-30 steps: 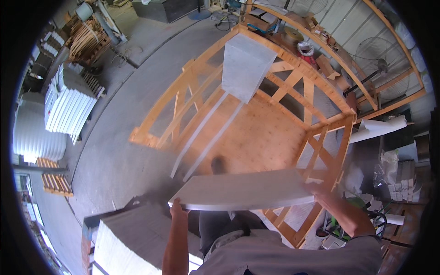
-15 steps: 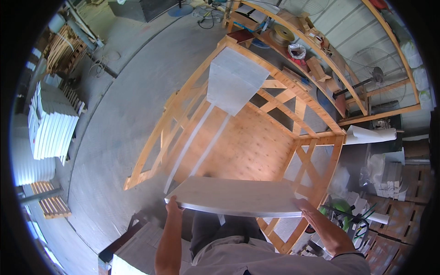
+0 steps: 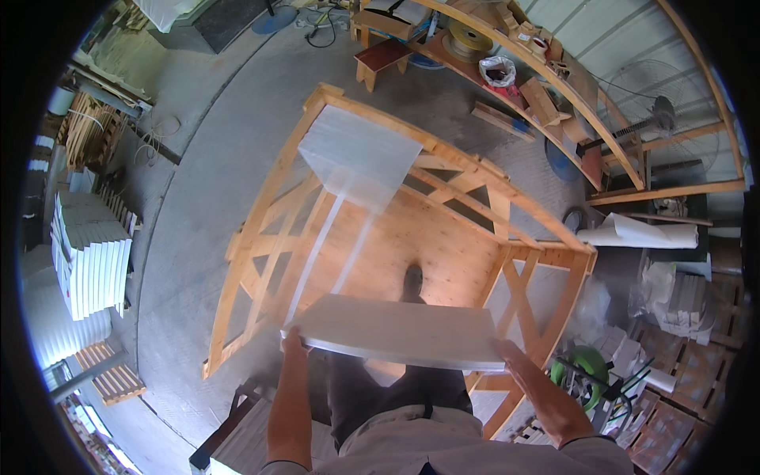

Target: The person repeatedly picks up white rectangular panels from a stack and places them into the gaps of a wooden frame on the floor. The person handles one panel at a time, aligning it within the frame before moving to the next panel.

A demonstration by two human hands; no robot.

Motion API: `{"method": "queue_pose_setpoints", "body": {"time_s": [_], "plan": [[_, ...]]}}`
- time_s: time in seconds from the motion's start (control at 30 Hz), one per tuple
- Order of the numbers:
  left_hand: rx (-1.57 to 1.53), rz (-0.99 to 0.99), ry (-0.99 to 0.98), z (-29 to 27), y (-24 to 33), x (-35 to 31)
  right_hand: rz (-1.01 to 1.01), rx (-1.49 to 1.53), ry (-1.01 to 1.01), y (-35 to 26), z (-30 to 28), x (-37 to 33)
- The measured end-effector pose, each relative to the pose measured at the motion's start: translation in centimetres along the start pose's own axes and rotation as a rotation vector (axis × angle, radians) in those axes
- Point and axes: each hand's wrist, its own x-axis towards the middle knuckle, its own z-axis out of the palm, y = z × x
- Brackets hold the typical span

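Observation:
Between both hands I carry a pale grey slab [image 3: 400, 326] with angled corners, held level in front of my waist. My left hand [image 3: 296, 348] is closed on its left end, and my right hand [image 3: 511, 356] grips the right end. The slab covers part of an open wooden crate [image 3: 273, 150] with crossed braces on its sides. A similar grey slab [image 3: 360, 150] leans at the crate's far end. Two white strips [image 3: 317, 253] run over its plywood floor [image 3: 380, 253]. One of my shoes [image 3: 413, 281] is on that floor.
Stacked white-edged slabs [image 3: 91, 257] stand on a pallet at the left. A small wooden stool [image 3: 381, 59] and a cluttered bench [image 3: 546, 103] lie beyond the crate. At the right are a white roll [image 3: 641, 233] and a green wheel-shaped item [image 3: 582, 376]. More slabs [image 3: 253, 443] sit near my left.
I have stepped forward with the slab, and one shoe now shows on the crate floor. The view has shifted, bringing the stool into clearer sight. Both hands keep their hold.

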Motion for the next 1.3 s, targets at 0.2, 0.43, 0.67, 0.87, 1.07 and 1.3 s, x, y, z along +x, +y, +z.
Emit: {"method": "queue_pose_setpoints", "body": {"time_s": [0.2, 0.43, 0.67, 0.87, 1.07, 1.3], "plan": [[0.079, 0.025, -0.090, 9.0, -4.4, 5.5, -0.005, -0.205, 0.228, -6.2, -2.8, 4.7], [0.320, 0.176, -0.309, 21.3, -9.3, 16.5, -0.220, -0.075, 0.272, -8.8, -3.3, 9.9], [0.375, -0.062, -0.276, 31.2, -12.4, 22.7, -0.246, -0.097, 0.350, -9.0, -1.1, 14.9], [0.401, -0.160, -0.202, 35.1, -11.2, 23.4, 0.023, -0.031, 0.469, -7.4, -0.2, 18.6], [0.537, -0.058, -0.145, 34.2, -12.0, 25.4, 0.127, -0.087, 0.652, -4.8, 1.4, 19.3], [0.857, 0.280, -0.310, 30.6, -16.5, 13.2, -0.003, 0.182, 0.339, -7.8, 9.6, 13.3]]}}
